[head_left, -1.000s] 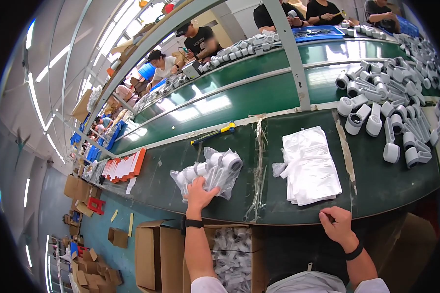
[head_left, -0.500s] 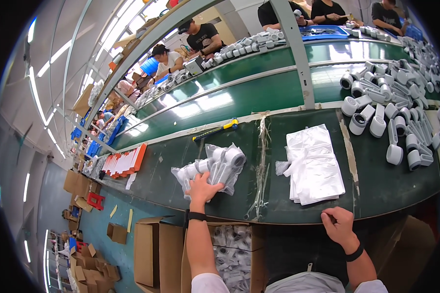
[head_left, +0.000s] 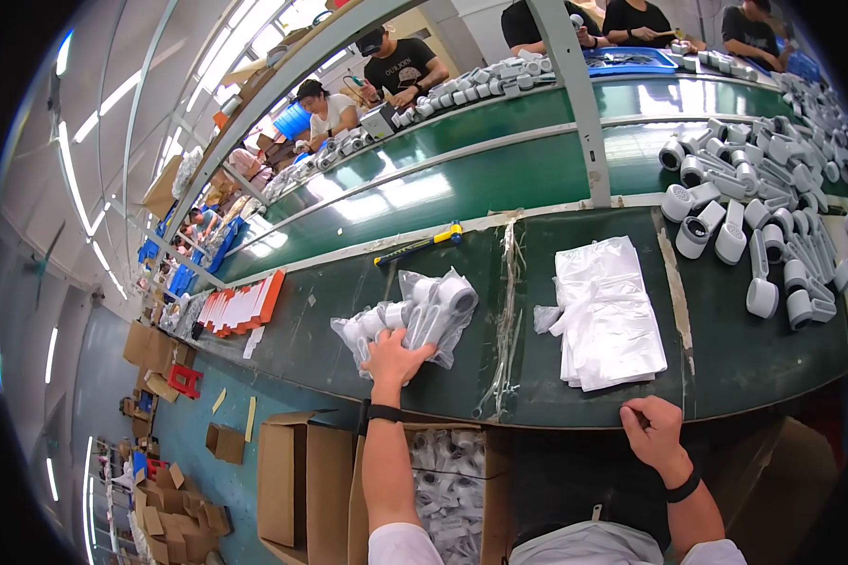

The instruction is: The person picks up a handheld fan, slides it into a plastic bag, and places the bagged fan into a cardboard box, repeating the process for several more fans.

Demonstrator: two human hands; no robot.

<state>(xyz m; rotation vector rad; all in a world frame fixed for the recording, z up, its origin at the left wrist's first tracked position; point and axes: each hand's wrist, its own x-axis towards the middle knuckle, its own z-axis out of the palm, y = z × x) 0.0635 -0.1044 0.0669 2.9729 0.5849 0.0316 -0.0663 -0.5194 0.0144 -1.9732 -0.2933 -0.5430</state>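
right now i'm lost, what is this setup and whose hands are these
No robot here: you see the camera wearer's two bare hands. The camera is a wide fisheye on the head, looking down, so edges bend. The left hand is on a clear plastic bag of grey and white parts, on the dark green bench top; its grip is hard to judge. The right hand, curled near the bench edge, shows nothing in it. Nearby: a stack of white plastic, a hammer, and a heap of loose parts.

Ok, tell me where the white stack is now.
In the head view, the white stack lies on the bench right of centre, just beyond the right hand, between the clear bag under the left hand and the grey parts.
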